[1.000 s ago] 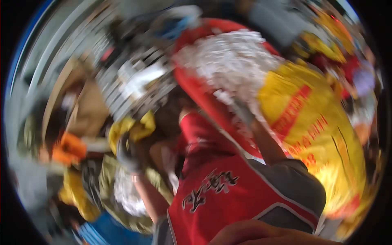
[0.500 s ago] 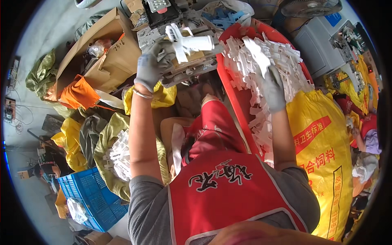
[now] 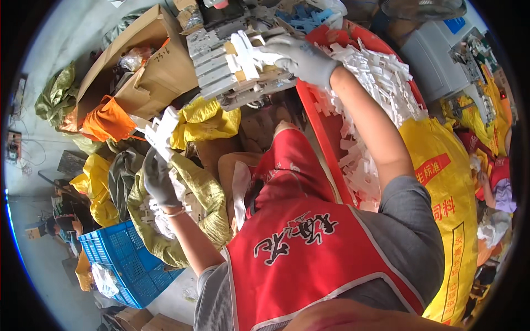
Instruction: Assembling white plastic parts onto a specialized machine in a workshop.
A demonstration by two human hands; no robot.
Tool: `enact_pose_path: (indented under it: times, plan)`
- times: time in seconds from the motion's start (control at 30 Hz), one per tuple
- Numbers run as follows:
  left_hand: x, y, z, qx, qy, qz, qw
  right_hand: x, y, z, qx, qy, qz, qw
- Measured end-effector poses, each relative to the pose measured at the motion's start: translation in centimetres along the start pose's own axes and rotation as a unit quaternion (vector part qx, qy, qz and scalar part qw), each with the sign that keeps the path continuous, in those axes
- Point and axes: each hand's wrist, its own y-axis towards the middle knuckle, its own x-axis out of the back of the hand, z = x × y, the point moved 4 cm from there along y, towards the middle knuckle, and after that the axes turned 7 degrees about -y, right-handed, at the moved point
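Observation:
My gloved left hand [image 3: 159, 177] grips a white plastic part [image 3: 161, 135] with a crosswise piece, above an olive woven sack [image 3: 207, 212] holding similar white parts. My gloved right hand [image 3: 302, 59] reaches over the grey slotted metal bed [image 3: 215, 80] of a machine. Its fingers close on the right end of another white plastic part [image 3: 244, 54], which lies at a tan block on the bed. The fingertips are partly lost against the white plastic. To the right, a long red tub [image 3: 324, 140] is heaped with loose white plastic pieces [image 3: 381, 91].
A yellow printed sack [image 3: 436, 220] stands at the tub's right. On the left are an open cardboard box [image 3: 160, 77], an orange cloth [image 3: 107, 121], yellow bags and a blue crate [image 3: 130, 265]. Blue parts [image 3: 303, 19] sit in a bag behind the machine; a fan [image 3: 422, 8] stands at back right.
My left hand has gone from the machine down-left to the olive sack, carrying a white part. My right hand has moved from the tub to the machine bed, bringing another white part.

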Motion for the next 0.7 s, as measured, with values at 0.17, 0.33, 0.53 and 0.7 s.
enact_pose_path:
  times: [0.17, 0.33, 0.53, 0.7]
  plan:
    - [4.2, -2.5, 0.4, 0.009, 0.181, -0.031, 0.983, 2.7, -4.1, -2.8, -0.007, -0.008, -0.072, 0.997]
    - [12.7, -4.7, 7.0, 0.057, 0.092, -0.152, 0.982, 5.2, -16.3, -11.5, -0.300, -0.220, 0.040, 0.927]
    - [9.1, -3.7, 5.0, 0.027, 0.145, -0.108, 0.983, -2.5, -25.1, -14.6, -0.483, -0.183, 0.271, 0.812]
    - [-0.1, -3.7, 0.7, -0.061, 0.178, 0.063, 0.980, -11.9, -29.4, -14.8, -0.476, -0.215, 0.277, 0.807]
